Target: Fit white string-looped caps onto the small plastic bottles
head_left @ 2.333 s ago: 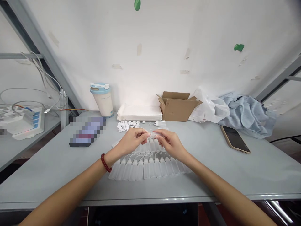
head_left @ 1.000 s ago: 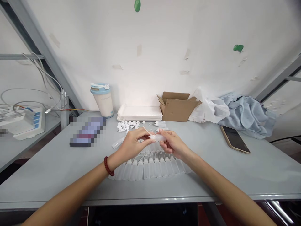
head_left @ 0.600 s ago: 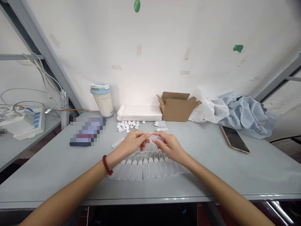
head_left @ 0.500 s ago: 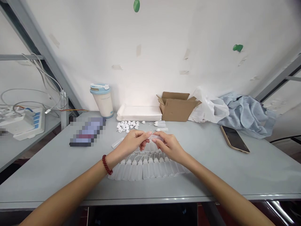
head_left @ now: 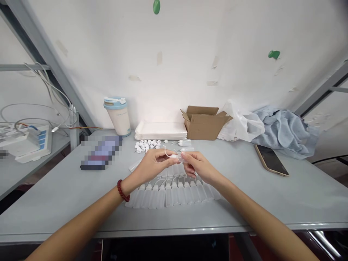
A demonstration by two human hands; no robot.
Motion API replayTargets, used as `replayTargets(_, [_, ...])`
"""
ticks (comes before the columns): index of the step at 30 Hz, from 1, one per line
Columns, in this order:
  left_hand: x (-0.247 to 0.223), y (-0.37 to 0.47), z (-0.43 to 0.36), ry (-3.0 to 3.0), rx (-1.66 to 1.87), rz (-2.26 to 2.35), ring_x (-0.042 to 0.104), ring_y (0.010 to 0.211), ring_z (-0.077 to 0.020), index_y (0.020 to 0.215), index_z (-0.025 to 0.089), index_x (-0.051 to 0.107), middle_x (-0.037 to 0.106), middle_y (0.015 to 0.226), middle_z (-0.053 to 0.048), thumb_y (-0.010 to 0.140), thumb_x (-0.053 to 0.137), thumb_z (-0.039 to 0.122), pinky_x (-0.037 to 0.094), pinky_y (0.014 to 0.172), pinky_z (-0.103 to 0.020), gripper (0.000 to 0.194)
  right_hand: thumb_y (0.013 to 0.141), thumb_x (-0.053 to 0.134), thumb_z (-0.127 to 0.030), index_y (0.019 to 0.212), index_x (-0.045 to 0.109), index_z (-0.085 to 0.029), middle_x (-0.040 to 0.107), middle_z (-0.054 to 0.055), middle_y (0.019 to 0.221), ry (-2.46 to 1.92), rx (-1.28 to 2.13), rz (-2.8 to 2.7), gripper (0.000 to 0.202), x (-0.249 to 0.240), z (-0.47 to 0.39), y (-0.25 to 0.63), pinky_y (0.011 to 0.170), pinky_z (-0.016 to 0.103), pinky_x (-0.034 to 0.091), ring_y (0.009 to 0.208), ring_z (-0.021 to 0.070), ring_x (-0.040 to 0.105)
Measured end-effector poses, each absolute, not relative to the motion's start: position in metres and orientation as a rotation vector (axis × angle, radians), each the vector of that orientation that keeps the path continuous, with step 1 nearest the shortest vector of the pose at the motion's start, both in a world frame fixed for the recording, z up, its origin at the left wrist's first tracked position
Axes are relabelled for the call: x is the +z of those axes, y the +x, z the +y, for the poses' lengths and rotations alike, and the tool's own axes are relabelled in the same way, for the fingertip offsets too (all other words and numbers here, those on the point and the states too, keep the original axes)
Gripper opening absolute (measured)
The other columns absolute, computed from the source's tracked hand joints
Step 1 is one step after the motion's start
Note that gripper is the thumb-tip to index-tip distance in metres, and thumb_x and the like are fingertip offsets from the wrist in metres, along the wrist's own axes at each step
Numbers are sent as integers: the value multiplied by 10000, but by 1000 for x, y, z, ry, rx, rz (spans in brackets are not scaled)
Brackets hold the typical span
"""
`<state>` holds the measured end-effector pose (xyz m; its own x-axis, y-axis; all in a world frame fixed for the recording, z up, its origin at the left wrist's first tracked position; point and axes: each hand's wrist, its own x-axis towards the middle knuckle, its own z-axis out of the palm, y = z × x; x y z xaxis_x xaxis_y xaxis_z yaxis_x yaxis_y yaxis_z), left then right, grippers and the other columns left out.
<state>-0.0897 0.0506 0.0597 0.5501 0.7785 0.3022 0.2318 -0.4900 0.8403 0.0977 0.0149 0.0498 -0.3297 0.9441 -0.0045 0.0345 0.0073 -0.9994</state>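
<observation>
Between finger and thumb, my left hand (head_left: 154, 165) grips a white cap (head_left: 173, 156) with a thin curved white tail standing up from it. My right hand (head_left: 199, 166) pinches a small translucent plastic bottle (head_left: 180, 158), its end meeting the cap; fingers hide most of the bottle. Just below both hands lies a row of translucent bottles (head_left: 174, 197) with white tops and thin curved tails. More bottles sit partly hidden under my fingers. A pile of loose white caps (head_left: 146, 145) is beyond my left hand, and one bottle (head_left: 134, 166) lies beside it.
Along the wall stand a cup (head_left: 118, 116), a stack of white trays (head_left: 163, 131), an open cardboard box (head_left: 203, 127), a plastic bag (head_left: 239, 125) and a blue cloth (head_left: 282, 130). Phones lie at right (head_left: 272, 160) and left (head_left: 102, 152). Two bottles (head_left: 186, 143) are near the box.
My left hand has shifted slightly, and its grip now shows the white cap with its tail pointing up. My right hand has turned, its fingers curling lower around the bottle.
</observation>
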Motion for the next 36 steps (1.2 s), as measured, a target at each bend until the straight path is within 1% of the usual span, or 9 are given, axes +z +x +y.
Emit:
replayTargets(5, [58,-90,51,2045,845,796,556,600,-124,835,162,670,612,672,-4,878,516,423,442,554,-221,306,872,436,-557,580,433,-180,299,-91,383,-1079,1390,-1483,477,50,15,99,405,222,275,347,56,285])
replayTargets(10, [57,-89,48,2319,882,768,541,598,-124,763,155,642,604,633,-1,913,472,351,395,541,-218,300,853,437,-592,536,407,-188,266,-95,335,-1113,1559,-1422,514,47,15,99,360,215,240,317,52,232])
replayTargets(15, [54,-92,49,2460,963,646,574,691,-143,944,174,643,676,815,-35,900,516,290,425,634,-243,177,852,433,-597,528,393,-188,246,-104,307,-1143,1712,-1342,524,45,17,100,336,197,200,294,40,182])
replayTargets(18, [55,-91,49,2445,946,677,574,677,-143,928,174,650,675,789,-32,891,529,297,426,619,-242,177,857,411,-604,538,402,-188,239,-103,323,-1158,1696,-1363,524,46,17,99,354,202,221,299,47,213])
replayTargets(20, [56,-90,48,2341,924,758,582,660,-144,844,165,657,667,741,-28,882,532,326,432,592,-235,208,861,405,-600,565,429,-183,311,-81,374,-1184,1536,-1444,512,47,15,98,388,211,261,336,61,295])
replayTargets(24, [58,-89,50,1996,865,894,576,555,-125,641,153,598,615,609,-8,866,513,419,459,536,-221,359,860,477,-521,713,535,-176,492,-11,606,-1240,918,-1706,379,47,13,94,498,227,342,541,108,449])
replayTargets(29, [56,-91,56,1892,814,848,551,505,-107,573,148,574,584,557,1,850,527,442,466,505,-209,407,903,417,-442,811,579,-195,526,31,686,-1170,473,-1894,310,45,15,95,599,271,353,635,156,458])
replayTargets(32, [54,-91,55,1945,824,823,569,516,-113,632,143,632,634,611,-13,834,571,405,477,503,-214,336,914,393,-440,720,542,-192,487,9,629,-1188,580,-1877,347,46,16,97,580,265,328,588,140,428])
replayTargets(36, [48,-91,53,2279,1027,729,615,617,-143,763,150,691,709,757,-48,830,609,282,489,590,-245,169,871,416,-537,567,371,-197,306,-45,526,-1239,989,-1674,458,45,17,98,467,237,255,470,87,282])
